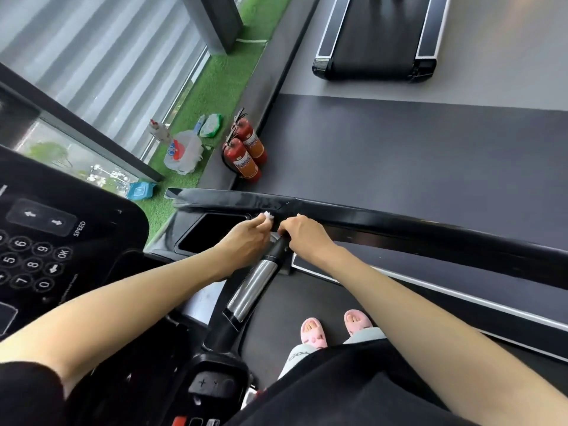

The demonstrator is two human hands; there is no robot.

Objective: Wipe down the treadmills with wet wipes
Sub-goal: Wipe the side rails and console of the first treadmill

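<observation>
White crumpled wet wipe, pinched by the left hand, lies against the near treadmill's black side rail; the right hand curls over its handlebar end. Another treadmill stands far right.

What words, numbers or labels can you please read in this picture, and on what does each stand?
"SPEED": console, beside the arrow keys.
"OK": keypad key.
"0", "5", "6", "7", "8", "9": keypad keys.
Fire extinguisher labels, wipe pack, trouser print: too blurred.

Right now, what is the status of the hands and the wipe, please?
Left hand pinches white wet wipe at the black side rail. Right hand curled on top of the handle grip. Nothing in the way.
</observation>
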